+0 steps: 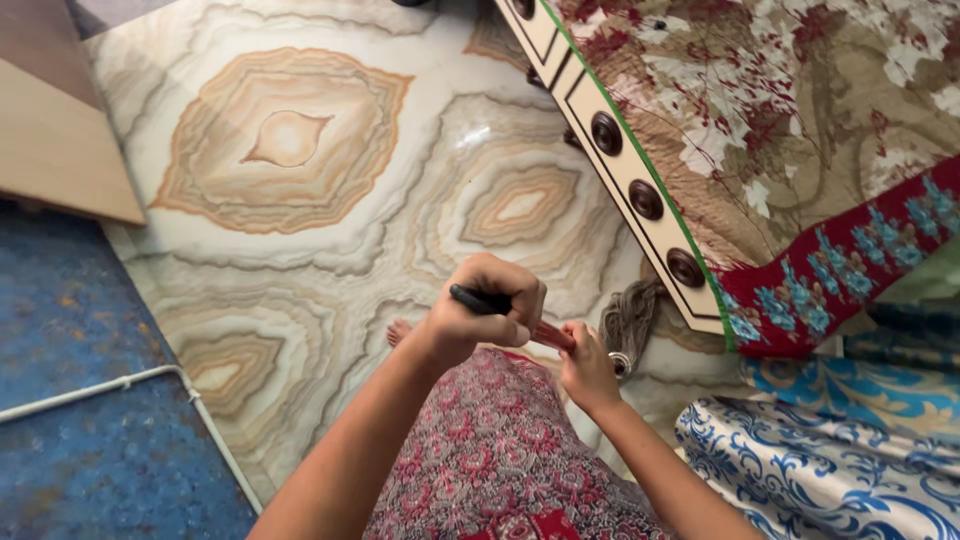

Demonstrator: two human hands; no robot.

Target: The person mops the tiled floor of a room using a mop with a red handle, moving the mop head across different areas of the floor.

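Fingers (520,300) of the left hand (480,315) curl into a tight fist around the black top end of a mop handle (545,333), while those of the right hand (585,368) close around the same handle lower down, where it turns reddish

Largest of all, the marble floor (330,200) with its tan, ringed pattern fills most of the view beneath the handle. Right of the handle and higher in the frame, a bed (780,130) under a floral brown and red cover juts in, its cream side rail (610,150) set with dark round knobs running down toward the handle's far end. Left of the handle, well apart, lies a blue carpet (90,400) crossed by a thin white rod (130,385). Just below and right of the handle, a blue and white patterned cloth (830,470) bunches up. Under both forearms, near the handle, spreads the person's red patterned dress (490,450), and a bare toe (398,330) peeps out just left of the left fist.

The handle's long axis slants from the left fist down and to the right, through the right hand to a metal collar (620,362) and the grey mop strands (630,318), which rest on the floor touching or just beside the bed's rail. The right hand is the nearer to the mop head; the left holds the upper end, so both fists sit close together along one line that points toward the bed
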